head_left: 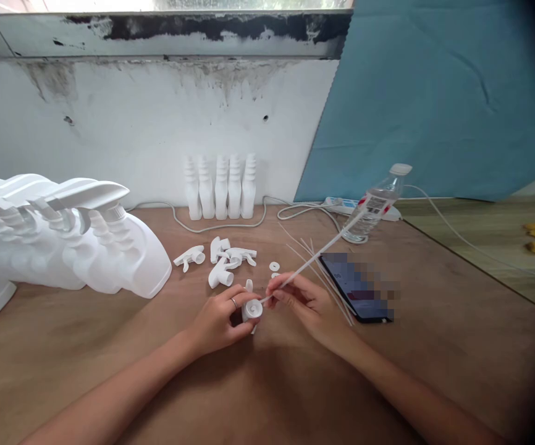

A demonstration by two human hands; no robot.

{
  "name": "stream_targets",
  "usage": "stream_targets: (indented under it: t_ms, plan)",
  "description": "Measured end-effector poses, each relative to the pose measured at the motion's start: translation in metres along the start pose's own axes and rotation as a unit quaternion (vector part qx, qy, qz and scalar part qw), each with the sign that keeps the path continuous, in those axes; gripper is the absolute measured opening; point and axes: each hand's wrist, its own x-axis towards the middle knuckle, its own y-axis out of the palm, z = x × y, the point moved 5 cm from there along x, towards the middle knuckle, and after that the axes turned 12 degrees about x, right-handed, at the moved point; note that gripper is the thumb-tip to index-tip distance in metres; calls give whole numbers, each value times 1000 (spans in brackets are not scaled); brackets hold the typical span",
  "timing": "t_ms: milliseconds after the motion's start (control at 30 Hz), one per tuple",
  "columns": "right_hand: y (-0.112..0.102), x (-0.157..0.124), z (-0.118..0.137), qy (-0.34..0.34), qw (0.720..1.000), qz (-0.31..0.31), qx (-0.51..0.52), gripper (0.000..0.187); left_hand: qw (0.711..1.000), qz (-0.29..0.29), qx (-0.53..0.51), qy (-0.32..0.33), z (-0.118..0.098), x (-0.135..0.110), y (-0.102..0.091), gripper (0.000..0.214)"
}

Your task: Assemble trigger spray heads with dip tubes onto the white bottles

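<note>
My left hand (219, 320) is closed around a white spray trigger head (251, 309), its round collar facing right. My right hand (302, 304) pinches a long thin white dip tube (323, 252) near its lower end. The tube's tip touches the opening of the collar, and the rest slants up to the right. Both hands rest low over the wooden table (110, 358). A small white washer (274, 266) lies just beyond my right hand.
Loose trigger heads (223, 259) lie behind my hands. Finished white spray bottles (110, 247) lie in a row at the left, and several capless bottles (221, 188) stand by the wall. More tubes (339, 296), a phone (358, 287) and a water bottle (374, 207) are at the right.
</note>
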Motion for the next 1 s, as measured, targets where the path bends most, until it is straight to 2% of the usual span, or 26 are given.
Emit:
stream_targets:
  t_ms: [800,1000]
  plan:
    - [1,-2,-1,-14,998,20,-62,13,1000,18,4,0,3,-1,2,40]
    - [11,-3,-3,-129,971,72,-188,10,1000,12,6,13,2,0,3,36]
